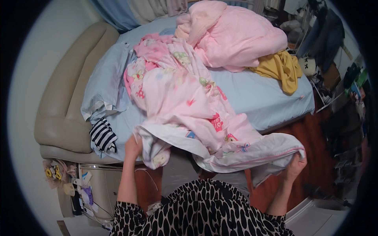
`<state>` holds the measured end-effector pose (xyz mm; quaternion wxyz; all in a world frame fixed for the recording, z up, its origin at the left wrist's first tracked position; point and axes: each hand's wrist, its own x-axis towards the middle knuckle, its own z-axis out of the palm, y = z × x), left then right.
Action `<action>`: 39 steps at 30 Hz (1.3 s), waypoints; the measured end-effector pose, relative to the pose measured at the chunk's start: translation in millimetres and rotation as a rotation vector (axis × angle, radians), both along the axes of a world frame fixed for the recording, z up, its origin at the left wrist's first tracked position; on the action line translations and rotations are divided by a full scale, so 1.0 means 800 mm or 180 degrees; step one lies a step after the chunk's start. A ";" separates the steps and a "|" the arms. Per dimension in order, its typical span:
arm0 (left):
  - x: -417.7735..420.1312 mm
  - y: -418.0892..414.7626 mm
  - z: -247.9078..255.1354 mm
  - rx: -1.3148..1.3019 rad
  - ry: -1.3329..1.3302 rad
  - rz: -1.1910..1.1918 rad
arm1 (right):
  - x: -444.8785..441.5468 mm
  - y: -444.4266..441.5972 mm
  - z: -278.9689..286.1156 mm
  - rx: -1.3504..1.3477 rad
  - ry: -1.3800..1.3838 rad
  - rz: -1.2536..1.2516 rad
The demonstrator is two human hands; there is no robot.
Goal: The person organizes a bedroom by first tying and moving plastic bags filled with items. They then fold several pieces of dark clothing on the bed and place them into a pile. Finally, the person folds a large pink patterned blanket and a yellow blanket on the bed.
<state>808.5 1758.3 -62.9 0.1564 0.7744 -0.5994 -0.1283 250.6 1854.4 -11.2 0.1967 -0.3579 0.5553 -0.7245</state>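
Note:
A pink duvet cover (pixel 174 94) printed with cartoon figures lies rumpled across the light blue bed sheet (pixel 236 88), and its near edge hangs over the side of the bed. My left hand (pixel 134 146) grips the white-lined edge at one side. At the other end of that edge, my right hand (pixel 296 165) pinches a corner with pink piping. Between my hands the edge sags in front of my legs. A plain pink quilt (pixel 239 35) is heaped at the far side of the bed, with a mustard yellow cloth (pixel 280 69) beside it.
A padded beige headboard (pixel 71 79) stands at the left, with a light blue pillow (pixel 103 79) and a striped cloth (pixel 103 135) near it. A cluttered nightstand (pixel 103 183) is at the lower left. Clothes hang on a rack (pixel 322 38) at the right, beyond the reddish wood floor (pixel 295 129).

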 end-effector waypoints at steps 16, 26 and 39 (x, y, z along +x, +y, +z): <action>-0.196 0.098 0.098 -0.0208 0.2120 -0.1706 | 0.232 -0.010 0.061 0.0006 0.2136 0.3364; -0.060 0.090 0.087 -0.1924 0.4893 0.0635 | 0.180 -0.004 -0.101 0.1441 0.2628 0.3495; -0.023 0.079 0.107 -0.2151 0.4745 0.1109 | 0.181 -0.026 -0.070 0.1232 0.0799 0.3167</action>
